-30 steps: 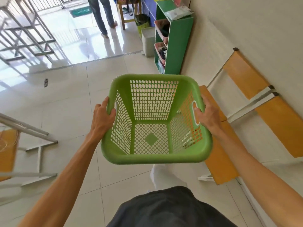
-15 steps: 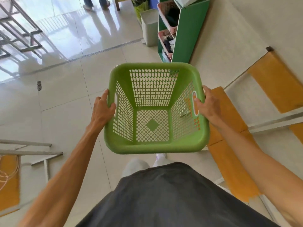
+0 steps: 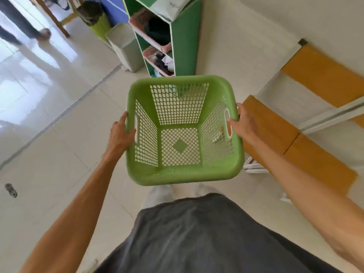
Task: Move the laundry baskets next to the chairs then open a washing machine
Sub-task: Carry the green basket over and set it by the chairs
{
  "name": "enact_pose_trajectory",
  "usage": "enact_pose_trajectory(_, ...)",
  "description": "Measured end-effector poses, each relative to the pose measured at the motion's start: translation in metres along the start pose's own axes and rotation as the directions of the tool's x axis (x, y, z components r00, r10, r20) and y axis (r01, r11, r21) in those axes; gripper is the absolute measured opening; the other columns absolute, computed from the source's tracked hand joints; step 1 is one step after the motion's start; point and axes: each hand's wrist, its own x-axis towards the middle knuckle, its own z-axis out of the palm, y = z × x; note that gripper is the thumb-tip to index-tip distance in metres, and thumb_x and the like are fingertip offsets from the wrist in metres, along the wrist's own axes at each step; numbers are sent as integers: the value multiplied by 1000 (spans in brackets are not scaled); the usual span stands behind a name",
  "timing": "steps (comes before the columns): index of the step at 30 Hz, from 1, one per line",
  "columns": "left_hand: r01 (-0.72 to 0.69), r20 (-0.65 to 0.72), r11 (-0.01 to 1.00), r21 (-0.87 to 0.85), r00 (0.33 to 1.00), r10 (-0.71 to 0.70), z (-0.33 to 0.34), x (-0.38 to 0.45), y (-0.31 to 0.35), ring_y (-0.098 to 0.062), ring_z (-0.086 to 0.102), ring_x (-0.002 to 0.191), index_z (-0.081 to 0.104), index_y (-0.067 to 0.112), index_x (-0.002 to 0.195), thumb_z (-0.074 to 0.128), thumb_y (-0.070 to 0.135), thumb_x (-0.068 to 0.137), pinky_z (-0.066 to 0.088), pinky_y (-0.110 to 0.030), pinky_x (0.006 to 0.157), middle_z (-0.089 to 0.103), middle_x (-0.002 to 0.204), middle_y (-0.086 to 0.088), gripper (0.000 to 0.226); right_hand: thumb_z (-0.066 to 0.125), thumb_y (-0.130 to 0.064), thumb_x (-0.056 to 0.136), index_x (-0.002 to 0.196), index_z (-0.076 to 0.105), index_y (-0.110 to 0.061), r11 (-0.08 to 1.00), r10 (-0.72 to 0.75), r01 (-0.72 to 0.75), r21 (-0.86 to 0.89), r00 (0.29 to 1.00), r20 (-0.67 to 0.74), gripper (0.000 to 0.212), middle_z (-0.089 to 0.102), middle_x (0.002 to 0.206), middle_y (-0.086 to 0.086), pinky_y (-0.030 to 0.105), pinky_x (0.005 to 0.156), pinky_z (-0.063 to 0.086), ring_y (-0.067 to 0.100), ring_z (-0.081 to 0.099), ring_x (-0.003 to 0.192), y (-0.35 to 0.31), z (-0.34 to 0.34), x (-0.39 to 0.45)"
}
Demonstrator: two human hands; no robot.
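Left hand (image 3: 121, 133) and right hand (image 3: 243, 123) clamped on opposite rims of the empty green basket (image 3: 183, 172), carried above the floor just beside the orange chairs (image 3: 275, 131). Carrying step; next, lowering beside them. No washing machine in view; fingertips probably tucked into the handle slots.

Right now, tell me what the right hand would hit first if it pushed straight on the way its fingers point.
The right hand already grips the green basket by its side handle, so the fingers would press into that wall first.

Blurred legs (image 3: 17, 22), cropped top-left.
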Motion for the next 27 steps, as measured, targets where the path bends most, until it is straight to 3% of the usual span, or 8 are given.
enact_pose_trajectory(3,-94,70,994,50,993,90,-28,52,14,-36,53,118,27,28,155,61,22,93,51,-57,95,50,129,-20,71,62,-28,92,144,41,-24,995,93,-89,54,993,-74,56,66,98,-2,23,46,43,13,61,64,-21,11,6)
enact_pose_trajectory(8,-233,157,969,80,963,218,-49,134,55,-36,53,121,30,28,154,63,17,92,50,-57,95,49,132,-21,72,66,-22,92,147,33,-20,952,274,-242,187,947,-166,64,67,106,-1,22,43,46,6,62,59,-35,26,22)
enact_pose_trajectory(12,-353,269,931,94,909,318,-36,197,94,-33,56,113,29,29,154,60,12,90,57,-49,81,49,132,-20,73,68,-19,92,154,19,-21,880,424,-351,320,885,-194,78,64,103,-3,17,36,44,9,64,57,-29,34,38)
enact_pose_trajectory(16,-451,380,885,115,843,380,-10,261,128,-32,61,106,30,37,150,57,21,83,59,-55,77,55,122,-16,74,68,-15,90,155,16,-25,799,528,-422,429,833,-163,83,68,111,5,31,50,56,19,71,69,-10,44,67)
enact_pose_trajectory(18,-476,421,871,121,819,389,8,290,146,-30,61,103,32,38,148,53,24,81,59,-53,77,57,116,-14,72,67,-8,90,155,15,-22,764,571,-463,449,810,-135,84,67,113,7,30,52,56,19,70,72,-3,49,86)
enact_pose_trajectory(21,-477,471,873,97,795,382,40,334,167,-23,64,91,34,35,148,54,19,87,60,-40,68,61,111,-9,67,66,-2,88,155,19,-20,735,602,-499,460,791,-103,84,66,116,7,21,48,53,14,69,72,9,61,123)
enact_pose_trajectory(24,-431,493,897,102,805,331,77,384,173,-25,65,95,31,41,147,57,30,84,62,-47,72,62,116,-8,70,66,0,88,153,23,-19,710,638,-552,436,767,-67,80,65,122,13,27,53,56,19,69,75,26,79,164)
enact_pose_trajectory(27,-408,527,904,128,800,286,116,429,174,-29,67,93,27,41,149,56,27,84,62,-46,69,60,118,-11,74,65,1,89,152,25,-21,687,675,-602,407,736,-52,78,65,119,12,35,56,60,21,69,75,43,95,205)
